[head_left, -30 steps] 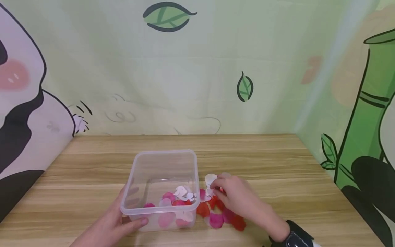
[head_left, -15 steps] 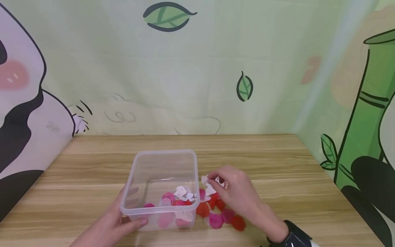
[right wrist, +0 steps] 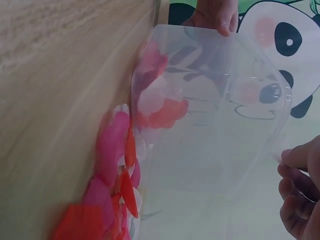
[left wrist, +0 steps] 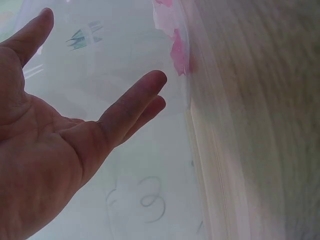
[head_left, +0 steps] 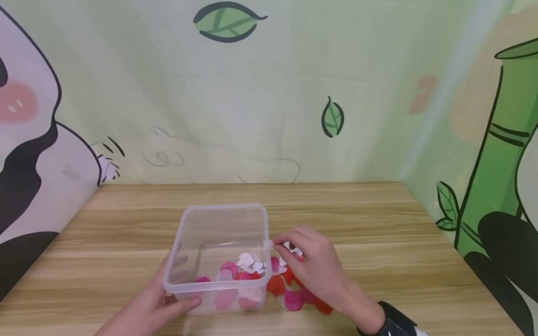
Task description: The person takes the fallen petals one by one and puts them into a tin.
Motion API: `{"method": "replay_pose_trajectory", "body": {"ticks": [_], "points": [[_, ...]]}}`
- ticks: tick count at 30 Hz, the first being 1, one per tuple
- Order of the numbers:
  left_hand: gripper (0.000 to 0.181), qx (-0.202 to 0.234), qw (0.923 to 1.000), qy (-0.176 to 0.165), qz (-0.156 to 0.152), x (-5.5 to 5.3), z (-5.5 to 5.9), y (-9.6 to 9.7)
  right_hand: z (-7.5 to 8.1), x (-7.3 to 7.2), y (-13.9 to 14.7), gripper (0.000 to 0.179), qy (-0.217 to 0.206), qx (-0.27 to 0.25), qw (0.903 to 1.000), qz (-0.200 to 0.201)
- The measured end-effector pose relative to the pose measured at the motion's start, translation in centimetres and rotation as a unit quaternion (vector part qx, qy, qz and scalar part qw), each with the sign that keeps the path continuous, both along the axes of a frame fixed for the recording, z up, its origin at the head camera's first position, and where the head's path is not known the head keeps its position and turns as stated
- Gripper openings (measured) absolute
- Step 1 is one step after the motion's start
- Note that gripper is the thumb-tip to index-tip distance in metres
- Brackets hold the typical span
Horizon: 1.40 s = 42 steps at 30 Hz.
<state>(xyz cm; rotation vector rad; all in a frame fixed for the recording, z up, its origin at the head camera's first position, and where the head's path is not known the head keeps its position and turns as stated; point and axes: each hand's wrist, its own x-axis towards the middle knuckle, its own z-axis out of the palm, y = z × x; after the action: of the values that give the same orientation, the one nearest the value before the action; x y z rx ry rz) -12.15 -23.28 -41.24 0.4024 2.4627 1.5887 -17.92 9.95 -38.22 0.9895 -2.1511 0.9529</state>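
A clear plastic box [head_left: 227, 226] stands on the table with pink, red and white petals [head_left: 229, 267] at its bottom. My left hand [head_left: 161, 298] holds its near left corner, thumb on the front wall and fingers along the left side. In the left wrist view the fingers [left wrist: 132, 105] stretch out along the wall. My right hand [head_left: 317, 266] pinches a thin white petal [head_left: 271, 243] between thumb and index finger, right at the box's right rim. Below this hand lies a loose heap of petals [head_left: 293, 300], partly hidden by it.
The wood-grain table [head_left: 344, 205] runs back to a green cloth backdrop [head_left: 269, 116] printed with pandas, leaves and bamboo. The heap of petals lies close against the right side of the box. A black band [head_left: 392, 322] circles my right wrist.
My right hand has picked a white petal from the back of the heap and moved left with it to the box's rim. The left hand and the box have stayed in place.
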Motion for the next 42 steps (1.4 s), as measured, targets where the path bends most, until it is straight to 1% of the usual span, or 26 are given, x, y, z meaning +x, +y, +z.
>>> {"method": "replay_pose_trajectory", "body": {"ticks": [4,6,11,14,18,23,30,34,37,39,41,42], "points": [[0.109,0.011,0.9999,0.005,-0.008,0.0,-0.1,0.0,0.3,0.2,-0.2,0.023,0.002,-0.023,0.9996,0.018],[0.11,0.018,0.9997,0.007,-0.014,-0.1,-0.1,0.0,0.4,0.2,-0.2,0.023,0.0,-0.03,0.999,0.033],[0.11,0.021,0.9995,0.011,-0.02,-0.2,0.0,0.0,0.5,0.3,-0.4,0.022,0.0,-0.026,0.9968,0.076],[0.11,0.024,0.9993,0.019,-0.023,-0.2,-0.1,0.0,0.4,0.4,-0.4,0.021,0.0,-0.021,0.996,0.087],[0.11,0.029,0.9988,0.032,-0.024,-0.1,-0.2,0.0,0.4,0.3,-0.3,0.022,-0.003,-0.017,0.9967,0.08],[0.11,0.014,0.9989,0.042,-0.014,-0.1,-0.2,0.1,0.5,0.3,0.0,0.024,-0.016,-0.018,0.9979,0.061],[0.109,-0.017,0.9997,0.017,0.0,0.0,0.1,0.0,0.6,-0.1,0.8,0.022,-0.037,0.0,0.9989,0.028],[0.11,-0.01,0.9997,0.024,-0.003,0.0,0.1,0.0,0.5,-0.2,1.2,0.021,-0.054,0.031,0.9981,0.005],[0.11,-0.005,0.9996,0.028,-0.007,-0.1,0.0,0.1,0.3,-0.3,1.4,0.021,-0.083,0.071,0.9939,-0.016],[0.11,-0.004,0.9995,0.031,-0.007,-0.1,0.0,0.1,0.1,-0.4,1.5,0.02,-0.109,0.115,0.9867,-0.037],[0.11,-0.009,0.9994,0.032,-0.005,0.0,0.0,0.1,0.0,-0.5,1.6,0.02,-0.134,0.172,0.9739,-0.061],[0.11,-0.012,0.9993,0.034,-0.004,0.0,-0.1,0.1,-0.1,-0.5,1.6,0.02,-0.148,0.201,0.9659,-0.069]]}}
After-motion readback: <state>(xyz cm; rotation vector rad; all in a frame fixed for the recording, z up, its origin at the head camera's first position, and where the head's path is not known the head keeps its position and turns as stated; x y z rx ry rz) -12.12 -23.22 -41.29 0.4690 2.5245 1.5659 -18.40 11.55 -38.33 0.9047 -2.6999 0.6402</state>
